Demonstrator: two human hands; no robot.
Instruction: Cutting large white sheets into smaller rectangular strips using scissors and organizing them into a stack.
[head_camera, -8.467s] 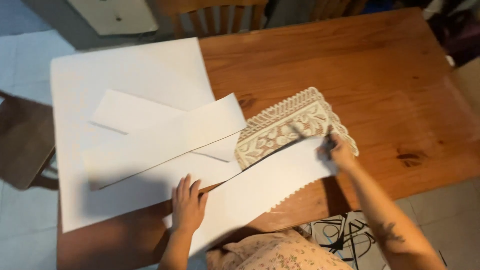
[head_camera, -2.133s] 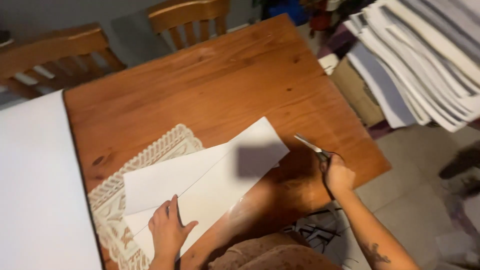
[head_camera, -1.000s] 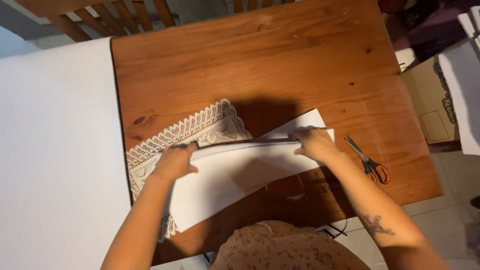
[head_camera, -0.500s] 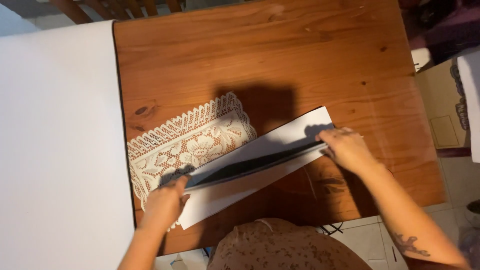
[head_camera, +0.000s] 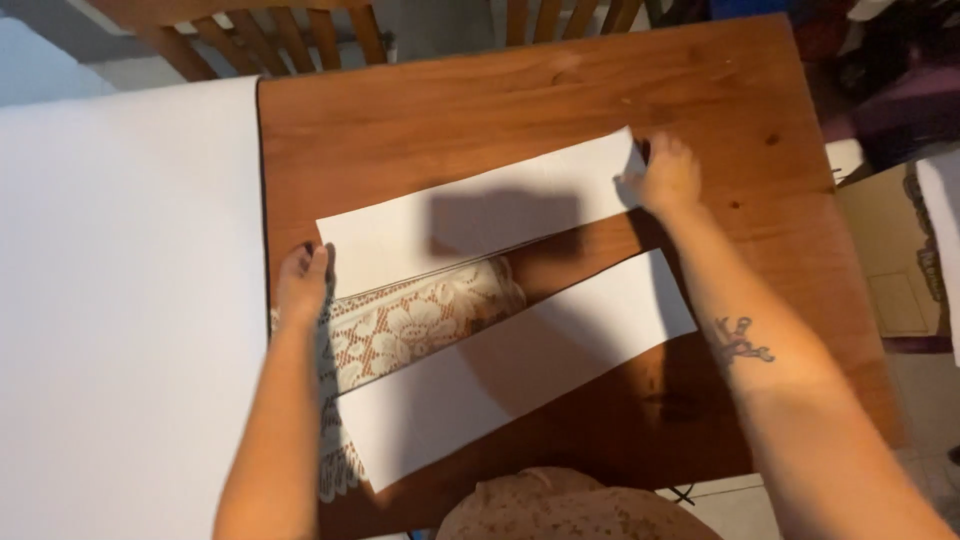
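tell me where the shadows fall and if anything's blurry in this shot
Head view: a dark blocky shadow lies across the upper white paper strip and spills onto the lace doily and lower paper strip; softer shadow trails the right hand and forearm on the wooden table. The big white sheet at left looks washed out. The left hand is sharp; frame edges are slightly soft.

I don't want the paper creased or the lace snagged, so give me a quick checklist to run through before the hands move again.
1. Left hand flat on the upper paper strip's left end: ok.
2. Right hand on that strip's right end: ok.
3. Upper strip lying flat, no visible crease: ok.
4. Lace doily uncovered between the two strips: ok; its edges are hidden under paper, so snagging cannot tell.
5. Lower paper strip resting flat on the wooden table, nobody holding it: ok.
6. Scissors clear of the work: cannot tell, none in view.
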